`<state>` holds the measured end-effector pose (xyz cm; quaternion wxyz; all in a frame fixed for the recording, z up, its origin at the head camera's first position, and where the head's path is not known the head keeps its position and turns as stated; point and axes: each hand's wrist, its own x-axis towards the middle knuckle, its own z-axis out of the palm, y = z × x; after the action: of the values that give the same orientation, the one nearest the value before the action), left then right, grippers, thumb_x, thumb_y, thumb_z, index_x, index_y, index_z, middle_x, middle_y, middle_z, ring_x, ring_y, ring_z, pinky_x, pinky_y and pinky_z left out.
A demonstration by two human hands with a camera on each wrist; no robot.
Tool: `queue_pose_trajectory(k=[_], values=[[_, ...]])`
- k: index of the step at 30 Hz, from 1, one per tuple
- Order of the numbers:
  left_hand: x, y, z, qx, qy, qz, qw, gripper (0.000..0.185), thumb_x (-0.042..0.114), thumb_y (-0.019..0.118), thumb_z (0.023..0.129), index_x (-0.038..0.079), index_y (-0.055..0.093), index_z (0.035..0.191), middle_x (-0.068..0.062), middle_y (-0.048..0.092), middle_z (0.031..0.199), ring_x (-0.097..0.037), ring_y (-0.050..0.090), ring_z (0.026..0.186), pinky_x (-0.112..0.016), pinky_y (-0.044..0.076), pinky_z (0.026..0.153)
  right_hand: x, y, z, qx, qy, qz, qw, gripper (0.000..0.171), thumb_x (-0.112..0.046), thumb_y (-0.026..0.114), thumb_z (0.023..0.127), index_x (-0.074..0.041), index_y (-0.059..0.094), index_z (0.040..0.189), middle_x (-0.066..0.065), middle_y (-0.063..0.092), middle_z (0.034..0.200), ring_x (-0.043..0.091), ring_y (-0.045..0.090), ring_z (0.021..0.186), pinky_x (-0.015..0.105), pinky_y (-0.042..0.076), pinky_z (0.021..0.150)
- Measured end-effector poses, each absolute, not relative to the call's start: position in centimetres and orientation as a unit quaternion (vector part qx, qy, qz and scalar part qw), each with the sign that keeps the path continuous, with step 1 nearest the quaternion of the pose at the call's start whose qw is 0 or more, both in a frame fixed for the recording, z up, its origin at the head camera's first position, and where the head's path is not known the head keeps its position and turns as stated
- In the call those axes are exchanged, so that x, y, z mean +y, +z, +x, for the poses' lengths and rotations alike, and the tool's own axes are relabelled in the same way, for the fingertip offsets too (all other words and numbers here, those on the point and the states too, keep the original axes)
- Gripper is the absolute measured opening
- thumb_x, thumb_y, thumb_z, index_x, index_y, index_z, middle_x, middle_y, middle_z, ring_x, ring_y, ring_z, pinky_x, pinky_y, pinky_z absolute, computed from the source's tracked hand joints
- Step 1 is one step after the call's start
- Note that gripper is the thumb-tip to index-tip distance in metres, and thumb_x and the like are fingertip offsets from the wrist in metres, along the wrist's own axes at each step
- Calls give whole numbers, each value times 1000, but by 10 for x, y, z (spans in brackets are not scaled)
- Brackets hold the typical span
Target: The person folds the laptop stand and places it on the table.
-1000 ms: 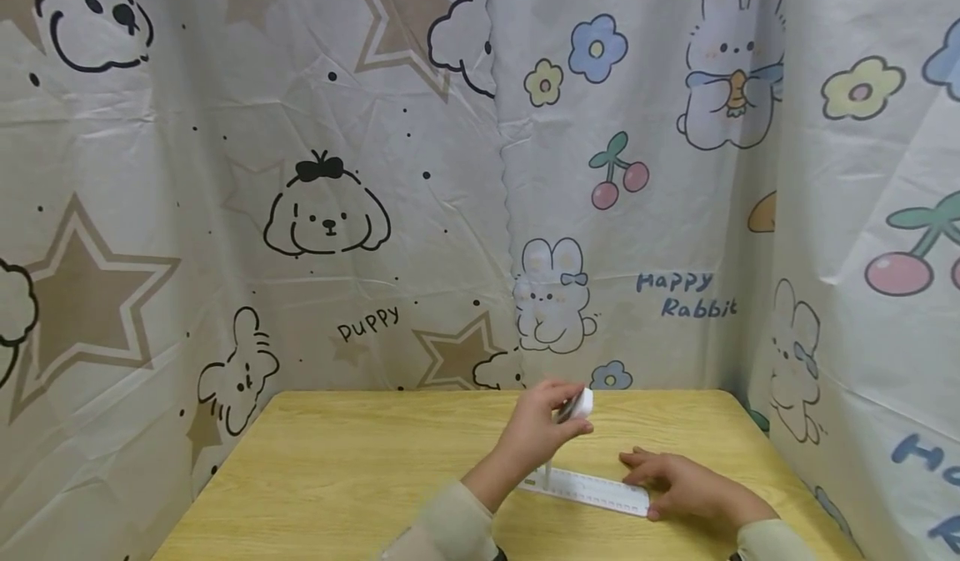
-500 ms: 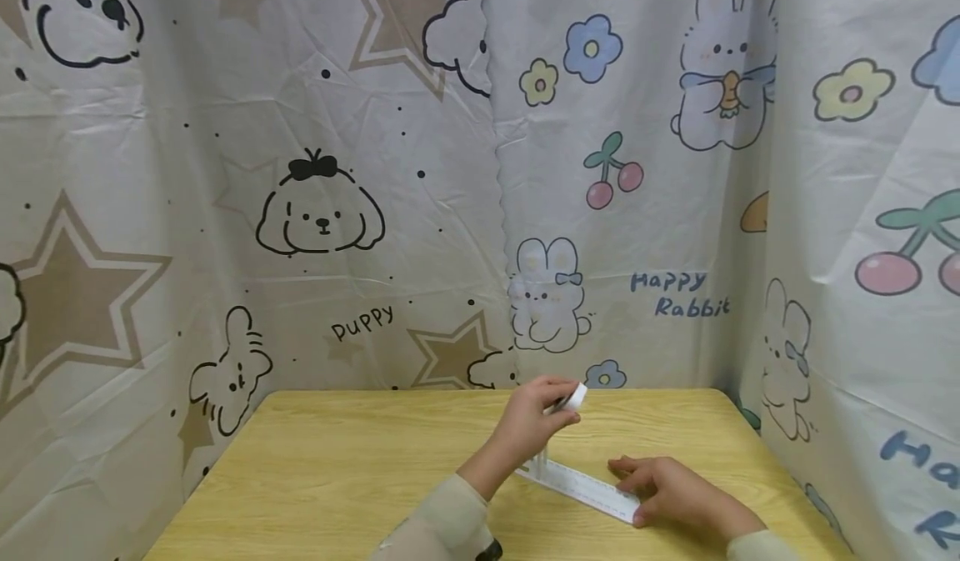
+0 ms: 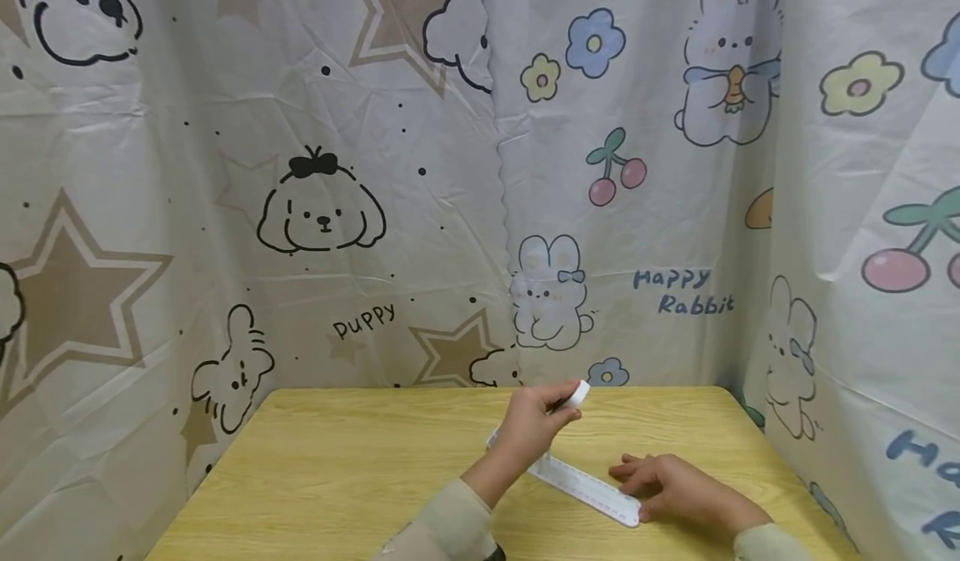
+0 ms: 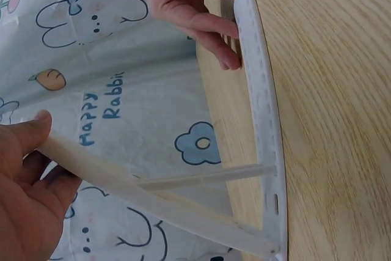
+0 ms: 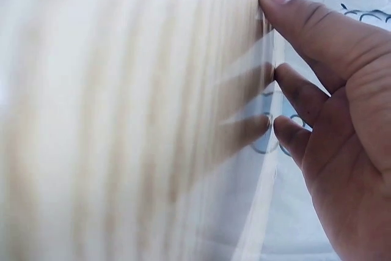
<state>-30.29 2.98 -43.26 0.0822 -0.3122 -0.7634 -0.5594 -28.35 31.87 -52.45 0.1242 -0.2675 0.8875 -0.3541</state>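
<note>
White plastic strip [image 3: 585, 488] pinned to table [image 3: 337, 478] by flat right hand [image 3: 675, 488], peg (thin) [image 4: 146, 197] pinched in left hand [image 3: 534, 429], liable to snap if levered sideways.

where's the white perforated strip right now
In the head view the white perforated strip lies on the wooden table, right of centre. The right hand presses its near end, and the left hand holds a rod rising from its far end.

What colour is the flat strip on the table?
White strip with small slots, clearest in the left wrist view.
</note>
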Motion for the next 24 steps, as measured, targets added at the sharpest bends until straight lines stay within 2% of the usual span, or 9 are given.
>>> queue_pose_trajectory(k=[2, 5, 7, 9, 11, 13, 15, 16, 24], values=[[26, -433, -304, -765, -560, -311, 76, 42, 5, 74, 91, 9, 68, 132, -8, 69, 130, -10, 70, 109, -17, 56, 87, 313, -526, -282, 890, -346, -274, 118, 35, -35, 83, 80, -31, 79, 114, -4, 62, 145, 42, 37, 147, 20, 26, 117], [22, -434, -307, -765, -564, -305, 66, 39, 5, 73, 92, 10, 69, 131, -8, 72, 126, -6, 71, 101, -16, 57, 83, 305, -526, -279, 890, -335, -288, 112, 36, -40, 82, 80, -31, 78, 115, -3, 61, 145, 39, 38, 147, 45, 22, 126], [19, -435, -308, -765, -567, -301, 63, 38, 4, 73, 92, 9, 71, 130, -9, 74, 122, -5, 71, 96, -16, 58, 79, 302, -523, -277, 886, -335, -301, 111, 37, -41, 81, 81, -29, 78, 116, 0, 61, 145, 41, 37, 147, 63, 19, 121], [19, -434, -309, -765, -568, -298, 59, 37, 4, 74, 92, 9, 71, 129, -9, 74, 120, -4, 71, 95, -16, 58, 78, 303, -521, -276, 883, -339, -303, 116, 36, -40, 79, 83, -28, 78, 118, 1, 60, 146, 43, 36, 147, 70, 16, 118], [19, -433, -308, -767, -564, -299, 60, 36, 4, 74, 92, 9, 72, 128, -8, 75, 120, -4, 70, 96, -16, 58, 78, 308, -520, -276, 878, -352, -296, 129, 36, -36, 77, 86, -27, 77, 120, 2, 59, 148, 44, 32, 148, 56, 17, 125], [21, -432, -307, -770, -558, -301, 63, 36, 4, 74, 92, 9, 72, 128, -8, 75, 120, -4, 70, 98, -16, 57, 78, 314, -522, -277, 874, -364, -291, 141, 37, -33, 75, 89, -25, 75, 124, 2, 57, 150, 42, 30, 150, 29, 15, 126], [22, -431, -306, -774, -551, -305, 70, 36, 4, 74, 92, 8, 72, 128, -8, 74, 121, -5, 70, 101, -16, 57, 80, 319, -524, -279, 866, -377, -292, 153, 38, -31, 73, 91, -24, 74, 128, 3, 55, 152, 38, 27, 152, 6, 7, 112], [23, -431, -306, -776, -547, -305, 72, 36, 4, 74, 92, 8, 72, 128, -8, 74, 121, -5, 70, 101, -15, 57, 80, 321, -526, -281, 861, -381, -299, 156, 38, -30, 72, 92, -23, 73, 129, 3, 54, 152, 37, 27, 153, 0, 4, 103], [19, -433, -309, -777, -550, -301, 56, 36, 3, 72, 93, 10, 72, 129, -6, 74, 122, -6, 70, 103, -17, 58, 82, 310, -532, -284, 848, -369, -357, 135, 37, -34, 72, 91, -23, 74, 126, 3, 59, 146, 35, 34, 150, 1, 0, 106]])
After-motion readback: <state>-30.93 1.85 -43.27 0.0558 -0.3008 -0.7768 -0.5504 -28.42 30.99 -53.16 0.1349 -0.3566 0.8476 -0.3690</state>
